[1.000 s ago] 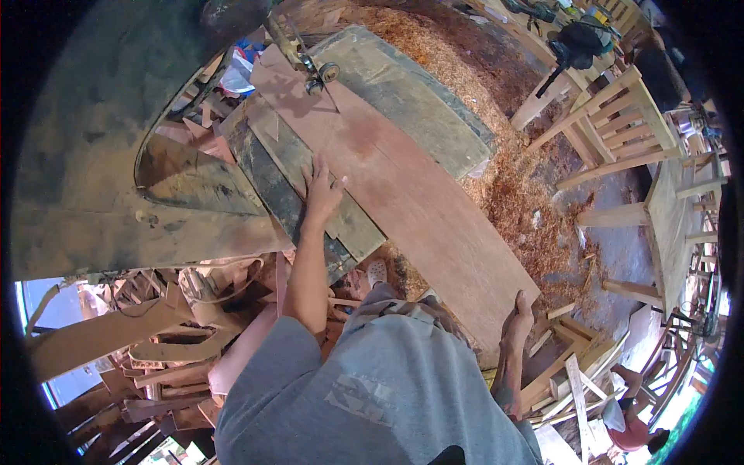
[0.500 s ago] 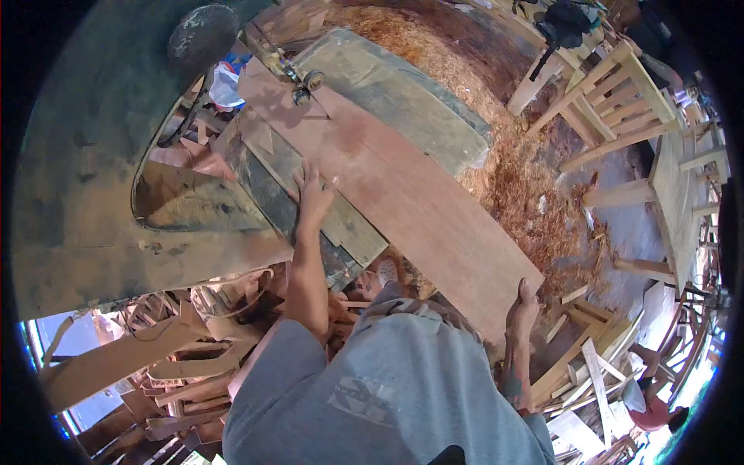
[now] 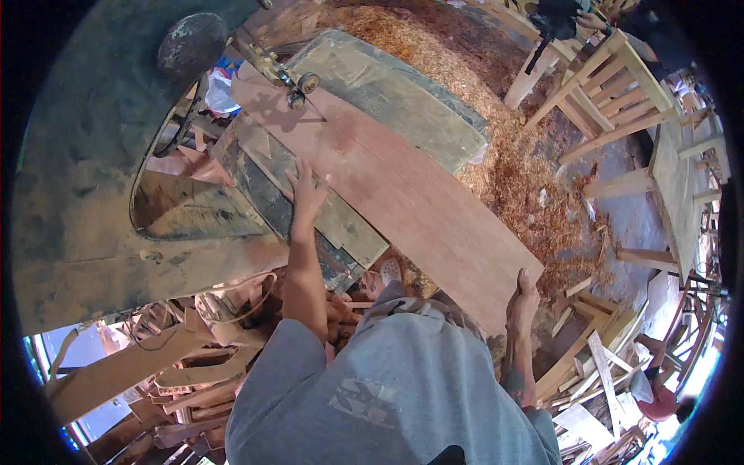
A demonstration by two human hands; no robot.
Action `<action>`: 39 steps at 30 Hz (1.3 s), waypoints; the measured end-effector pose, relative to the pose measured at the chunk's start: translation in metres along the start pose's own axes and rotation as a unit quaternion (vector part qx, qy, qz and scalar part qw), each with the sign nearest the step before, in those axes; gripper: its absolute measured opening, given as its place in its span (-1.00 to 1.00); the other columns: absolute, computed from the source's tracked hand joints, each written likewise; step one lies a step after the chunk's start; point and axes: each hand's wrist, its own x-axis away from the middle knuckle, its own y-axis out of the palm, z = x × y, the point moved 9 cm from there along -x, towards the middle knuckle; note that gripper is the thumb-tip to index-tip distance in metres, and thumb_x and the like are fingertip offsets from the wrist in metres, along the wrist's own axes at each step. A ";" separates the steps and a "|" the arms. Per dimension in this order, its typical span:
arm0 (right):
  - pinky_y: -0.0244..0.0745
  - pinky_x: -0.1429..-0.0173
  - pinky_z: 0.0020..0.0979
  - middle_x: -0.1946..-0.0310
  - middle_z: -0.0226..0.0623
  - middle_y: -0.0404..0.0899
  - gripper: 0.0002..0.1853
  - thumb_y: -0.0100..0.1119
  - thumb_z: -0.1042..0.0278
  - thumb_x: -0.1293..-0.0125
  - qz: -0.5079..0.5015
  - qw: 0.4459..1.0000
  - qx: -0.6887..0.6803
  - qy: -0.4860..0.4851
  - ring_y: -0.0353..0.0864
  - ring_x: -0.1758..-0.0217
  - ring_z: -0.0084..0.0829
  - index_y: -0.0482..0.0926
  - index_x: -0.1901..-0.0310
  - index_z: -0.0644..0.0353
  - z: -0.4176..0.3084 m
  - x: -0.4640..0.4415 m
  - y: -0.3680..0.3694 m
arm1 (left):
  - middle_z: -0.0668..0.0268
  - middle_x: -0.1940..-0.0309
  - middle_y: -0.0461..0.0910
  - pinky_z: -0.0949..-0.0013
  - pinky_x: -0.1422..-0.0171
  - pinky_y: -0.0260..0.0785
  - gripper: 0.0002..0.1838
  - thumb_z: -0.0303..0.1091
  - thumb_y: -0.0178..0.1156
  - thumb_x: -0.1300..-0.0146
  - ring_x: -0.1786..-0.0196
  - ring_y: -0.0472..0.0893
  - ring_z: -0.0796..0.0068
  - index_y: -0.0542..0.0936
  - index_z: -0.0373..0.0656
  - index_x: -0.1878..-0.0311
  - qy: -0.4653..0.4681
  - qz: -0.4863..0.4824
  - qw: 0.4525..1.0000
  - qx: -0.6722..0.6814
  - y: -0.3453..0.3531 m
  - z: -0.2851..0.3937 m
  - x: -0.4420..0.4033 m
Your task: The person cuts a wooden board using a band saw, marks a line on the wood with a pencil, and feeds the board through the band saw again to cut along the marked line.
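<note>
A long reddish wooden board (image 3: 418, 209) lies flat across the machine table (image 3: 395, 97), its far end beneath a metal guide with small wheels (image 3: 302, 87). My left hand (image 3: 308, 198) rests with fingers spread at the board's left edge, over a narrower wooden strip (image 3: 349, 229) lying alongside. At the near end of the board, my right hand (image 3: 524, 301) grips the end edge, thumb on top and the other fingers mostly hidden. A short dark line shows in the board close to the guide.
The large green machine body (image 3: 85, 155) stands at left. Wood shavings (image 3: 527, 209) cover the floor beyond the table. Slatted wooden chair (image 3: 612, 101) and more furniture stand at right. Scrap wood (image 3: 194, 356) is piled lower left. Other people are at the right edge.
The board has slid slightly up and left, toward and under the wheeled guide. My right hand moved along with it, while my left hand shifted only a little.
</note>
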 end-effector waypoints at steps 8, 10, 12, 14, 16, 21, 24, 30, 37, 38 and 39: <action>0.29 -0.12 -0.42 0.19 -0.40 0.56 -0.64 0.16 0.16 -0.52 0.040 0.999 0.011 -0.003 0.44 0.08 -0.57 0.61 0.11 0.40 0.000 -0.003 0.005 | 0.24 -0.70 -0.20 -0.45 -0.58 -0.54 -0.04 0.10 0.23 -0.35 -0.69 -0.35 -0.12 0.03 -0.15 -0.64 -0.014 -0.004 1.000 0.000 -0.006 -0.002 -0.009; 0.27 0.11 -0.42 0.40 -0.51 0.50 -0.61 0.15 0.06 -0.51 0.052 0.996 0.074 0.000 0.35 0.27 -0.60 0.63 0.26 0.28 0.001 -0.003 0.005 | 0.24 -0.70 -0.20 -0.45 -0.59 -0.52 -0.03 0.10 0.23 -0.35 -0.69 -0.34 -0.12 0.03 -0.14 -0.64 -0.017 -0.008 1.000 -0.008 -0.006 -0.004 -0.012; 0.18 0.19 -0.41 0.46 -0.56 0.44 -0.61 0.14 0.04 -0.50 0.052 0.998 -0.025 0.014 0.26 0.33 -0.60 0.58 0.32 0.24 0.005 -0.004 0.011 | 0.24 -0.70 -0.20 -0.45 -0.59 -0.47 -0.04 0.10 0.24 -0.35 -0.69 -0.33 -0.13 0.03 -0.11 -0.64 -0.024 -0.002 1.000 -0.012 -0.004 -0.012 -0.017; 0.22 0.15 -0.41 0.43 -0.53 0.46 -0.62 0.15 0.06 -0.49 0.037 0.999 0.015 -0.011 0.30 0.31 -0.59 0.59 0.29 0.26 0.000 -0.005 0.014 | 0.24 -0.70 -0.20 -0.45 -0.59 -0.49 -0.04 0.10 0.25 -0.34 -0.69 -0.32 -0.13 0.03 -0.10 -0.64 -0.007 0.004 1.000 0.000 0.000 -0.020 -0.023; 0.25 0.12 -0.40 0.40 -0.50 0.49 -0.64 0.16 0.08 -0.49 0.024 0.998 0.053 -0.035 0.33 0.29 -0.57 0.61 0.26 0.27 -0.006 -0.005 0.019 | 0.25 -0.70 -0.20 -0.46 -0.59 -0.50 -0.04 0.10 0.25 -0.34 -0.69 -0.32 -0.13 0.04 -0.09 -0.64 0.012 0.009 1.000 0.010 -0.004 -0.018 -0.025; 0.34 -0.20 -0.37 0.12 -0.33 0.64 -0.58 0.17 0.12 -0.48 0.035 0.999 -0.009 -0.021 0.51 0.04 -0.47 0.65 0.02 0.43 -0.006 -0.002 0.031 | 0.24 -0.70 -0.19 -0.44 -0.58 -0.60 -0.02 0.11 0.26 -0.33 -0.70 -0.33 -0.11 0.02 -0.07 -0.65 -0.021 0.002 1.000 -0.006 -0.011 -0.021 -0.032; 0.32 -0.25 -0.38 0.08 -0.32 0.65 -0.59 0.15 0.14 -0.49 0.021 1.000 0.017 0.009 0.51 -0.01 -0.46 0.64 -0.01 0.43 -0.005 0.000 0.034 | 0.24 -0.70 -0.19 -0.45 -0.57 -0.60 -0.01 0.13 0.27 -0.32 -0.70 -0.34 -0.10 0.02 -0.06 -0.65 -0.018 0.003 1.000 0.015 -0.015 -0.018 -0.032; 0.32 -0.28 -0.46 0.03 -0.38 0.59 -0.68 0.14 0.26 -0.53 0.008 1.000 0.010 0.015 0.47 -0.04 -0.58 0.57 -0.03 0.42 -0.008 0.001 0.045 | 0.28 -0.71 -0.20 -0.45 -0.58 -0.58 0.02 0.17 0.26 -0.31 -0.70 -0.33 -0.07 -0.01 -0.04 -0.66 -0.030 -0.014 0.999 -0.040 -0.015 -0.028 -0.043; 0.35 -0.25 -0.39 -0.02 -0.29 0.65 -0.54 0.13 0.12 -0.52 0.008 0.999 -0.043 -0.015 0.54 -0.05 -0.47 0.59 -0.10 0.46 -0.001 -0.004 0.054 | 0.28 -0.71 -0.20 -0.42 -0.59 -0.59 0.00 0.19 0.22 -0.33 -0.70 -0.34 -0.07 0.00 -0.06 -0.65 -0.008 0.001 1.000 -0.013 -0.021 -0.031 -0.050; 0.36 -0.24 -0.39 -0.02 -0.29 0.65 -0.55 0.13 0.13 -0.52 0.013 0.998 -0.054 -0.012 0.55 -0.05 -0.47 0.58 -0.11 0.45 0.003 -0.006 0.054 | 0.26 -0.70 -0.20 -0.43 -0.58 -0.60 -0.01 0.17 0.22 -0.33 -0.70 -0.34 -0.08 0.00 -0.08 -0.65 -0.007 0.003 1.000 -0.001 -0.023 -0.030 -0.049; 0.37 -0.24 -0.39 -0.02 -0.29 0.66 -0.55 0.13 0.13 -0.52 0.018 0.998 -0.066 -0.009 0.56 -0.06 -0.47 0.58 -0.11 0.45 0.005 -0.007 0.054 | 0.24 -0.70 -0.20 -0.44 -0.58 -0.60 -0.01 0.16 0.22 -0.34 -0.70 -0.34 -0.08 0.00 -0.10 -0.65 -0.006 0.005 1.000 0.010 -0.025 -0.028 -0.048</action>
